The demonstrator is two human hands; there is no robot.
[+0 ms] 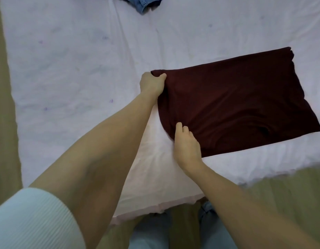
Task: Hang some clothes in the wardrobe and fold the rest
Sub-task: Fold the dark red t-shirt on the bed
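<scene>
A dark maroon garment (241, 103) lies folded into a rough rectangle on the right half of the bed (74, 69). My left hand (152, 84) pinches its far left corner, thumb on top of the cloth. At the near left edge my right hand (187, 144) grips the fabric, fingers curled into the fold. That left edge is bunched up between both hands, while the rest of the garment lies flat.
The bed has a pale lilac sheet with creases. A blue denim garment (143, 3) lies at the far edge, partly cut off. Beige floor (4, 123) runs along the left and the near right. My legs in light jeans stand at the bed's near corner.
</scene>
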